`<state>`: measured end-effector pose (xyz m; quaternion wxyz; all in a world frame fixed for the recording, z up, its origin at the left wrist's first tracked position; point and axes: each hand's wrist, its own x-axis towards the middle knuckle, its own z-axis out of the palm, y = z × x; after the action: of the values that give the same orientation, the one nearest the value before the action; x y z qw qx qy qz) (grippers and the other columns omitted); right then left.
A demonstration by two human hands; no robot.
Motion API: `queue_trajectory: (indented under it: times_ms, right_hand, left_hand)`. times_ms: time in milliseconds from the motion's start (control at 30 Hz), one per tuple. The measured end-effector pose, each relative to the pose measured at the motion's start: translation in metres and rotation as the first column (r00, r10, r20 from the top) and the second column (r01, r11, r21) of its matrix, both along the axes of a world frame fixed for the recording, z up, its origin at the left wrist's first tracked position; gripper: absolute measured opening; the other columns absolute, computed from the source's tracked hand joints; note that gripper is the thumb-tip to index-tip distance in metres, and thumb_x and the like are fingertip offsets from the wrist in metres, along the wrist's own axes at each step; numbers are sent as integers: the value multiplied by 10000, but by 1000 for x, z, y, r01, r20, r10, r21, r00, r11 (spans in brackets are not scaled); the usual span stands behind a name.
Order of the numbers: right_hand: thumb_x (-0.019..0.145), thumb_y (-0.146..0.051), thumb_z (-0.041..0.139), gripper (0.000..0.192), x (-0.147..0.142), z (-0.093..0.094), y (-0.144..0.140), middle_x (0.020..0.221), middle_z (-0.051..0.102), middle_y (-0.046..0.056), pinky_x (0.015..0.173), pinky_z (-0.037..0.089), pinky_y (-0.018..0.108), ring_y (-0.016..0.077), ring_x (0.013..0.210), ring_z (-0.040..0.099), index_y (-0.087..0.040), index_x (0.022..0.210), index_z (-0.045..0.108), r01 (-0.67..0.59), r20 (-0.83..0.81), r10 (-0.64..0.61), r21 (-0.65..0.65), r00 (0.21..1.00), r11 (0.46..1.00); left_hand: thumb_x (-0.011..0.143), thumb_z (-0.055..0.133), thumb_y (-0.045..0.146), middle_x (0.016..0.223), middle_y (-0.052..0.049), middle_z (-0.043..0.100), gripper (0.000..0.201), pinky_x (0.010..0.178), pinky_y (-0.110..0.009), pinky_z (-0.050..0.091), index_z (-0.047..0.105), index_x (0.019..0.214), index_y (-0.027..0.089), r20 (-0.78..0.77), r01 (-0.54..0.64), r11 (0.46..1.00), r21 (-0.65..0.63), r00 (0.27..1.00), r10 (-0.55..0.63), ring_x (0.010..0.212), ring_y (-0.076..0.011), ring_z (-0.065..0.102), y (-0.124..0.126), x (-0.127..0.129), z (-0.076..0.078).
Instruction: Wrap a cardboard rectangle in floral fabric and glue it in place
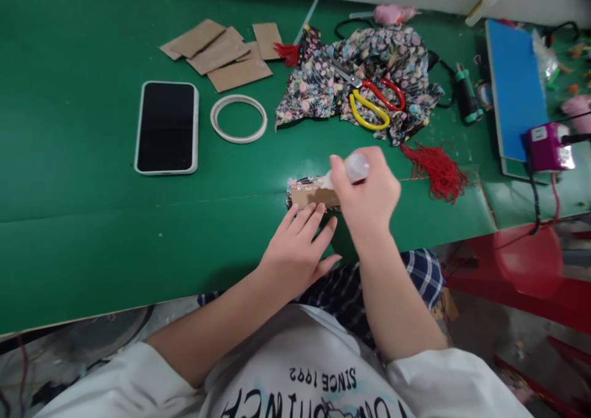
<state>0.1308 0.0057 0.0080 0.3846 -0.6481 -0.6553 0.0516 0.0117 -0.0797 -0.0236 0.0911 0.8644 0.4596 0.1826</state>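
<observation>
Translucent plastic showed in the right hand [369,196]: a small bottle [355,168] gripped in curled fingers, its tip tilted down onto a cardboard piece [310,193] near the tabletop's [83,233] front edge. The left hand [295,249] lay flat and open, holding nothing, fingertips touching the cardboard's near side. Floral fabric edged that piece at its far side.

Just right of the grip lay a red tassel [436,168]. Farther back, scissors [369,98] with red and yellow handles rested on a heap of floral cloth [314,85]. A white ring [239,118] and a dark-screened phone [167,127] lay left of the cloth, with cardboard scraps [221,52] toward the back edge. At the right edge were a blue board [514,79] and a purple device [547,147]. Upside-down print on the person's shirt [295,375] read "SINCE 1992"; the larger letters below were cut off.
</observation>
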Motion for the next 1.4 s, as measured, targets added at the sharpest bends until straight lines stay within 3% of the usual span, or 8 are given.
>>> queue_trajectory:
  times_ms: [133,367,600,867,1100,1300,1400]
  right_hand:
    - [774,-612,463,401,18,6,6,618,542,3,582,397,296,150,583,532,-215,738,506,138,-2,-138,79,990,987]
    - [763,-671,417,473,-12,-5,9,607,533,-14,534,385,266,112,521,481,-211,714,512,-48,-158,33,-88,987,995]
    - [760,-653,437,464,27,-3,10,607,516,3,613,405,329,152,587,502,-198,708,512,232,-83,-234,-31,969,972]
    - [747,-653,458,453,-3,-9,11,585,520,-12,567,410,302,132,531,475,-208,687,517,37,-207,-61,-115,976,993]
    - [753,-624,478,429,39,-6,14,588,506,-3,619,409,343,149,567,476,-207,657,496,296,-128,-293,3,948,955]
    - [741,-641,481,444,8,-6,12,590,522,-15,564,390,288,120,537,457,-204,670,513,80,-245,-104,-103,964,991]
    - [744,-636,484,444,9,-9,12,571,513,-20,561,373,281,116,533,446,-200,665,512,100,-196,-122,-117,973,988]
  left_hand:
    - [860,498,431,1311,-201,480,492,1037,-519,346,529,1225,104,-9,-12,1000,6,1000,12,1230,-324,436,-1,0,0]
    - [840,522,430,1290,-220,495,488,1020,-530,357,556,1196,97,-11,2,1000,16,1000,-2,1217,-347,447,0,0,0]
    - [869,480,431,1310,-199,483,483,1038,-515,348,536,1223,108,2,-13,1000,13,1000,13,1227,-322,442,-3,0,-1]
    - [853,506,426,1303,-205,490,491,1023,-534,356,538,1222,104,3,-6,1000,9,1000,6,1222,-341,443,0,0,-2]
    - [865,492,424,1322,-203,473,482,1037,-519,349,535,1225,107,0,-12,1000,3,1000,12,1235,-324,434,-3,0,-2]
    - [863,490,431,1303,-201,490,490,1031,-525,353,538,1224,104,-11,-10,1000,19,1000,10,1224,-334,444,-2,0,-2]
    - [859,499,431,1304,-202,489,492,1031,-523,355,538,1225,104,-12,-8,1000,18,1000,8,1224,-334,446,-2,0,-2]
